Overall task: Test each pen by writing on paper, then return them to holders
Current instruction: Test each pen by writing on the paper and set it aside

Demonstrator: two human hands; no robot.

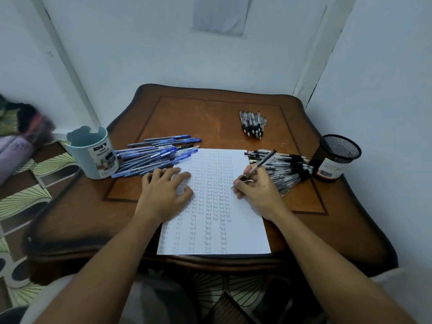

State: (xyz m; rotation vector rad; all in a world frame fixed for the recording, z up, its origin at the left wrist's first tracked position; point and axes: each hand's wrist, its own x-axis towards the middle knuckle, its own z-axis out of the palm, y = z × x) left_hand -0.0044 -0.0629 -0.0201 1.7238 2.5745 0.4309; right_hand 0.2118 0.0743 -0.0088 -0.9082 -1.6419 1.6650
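Note:
A white sheet of paper [243, 232] lies on the wooden table, covered in columns of the word "Test". My left hand [163, 192] rests flat on the sheet's left part with fingers spread. My right hand [257, 190] grips a black pen [261, 165] in a writing hold, its tip on the paper near the right end of the written columns. Blue pens [154, 155] lie heaped left of the sheet. Black pens [285, 169] are piled to its right, partly behind my right hand.
A pale blue holder [92, 153] stands at the table's left edge, a black mesh holder [334, 157] at the right. A small bunch of black-grip pens [253, 123] lies toward the back. Walls close in behind and to the right; patterned floor shows on the left.

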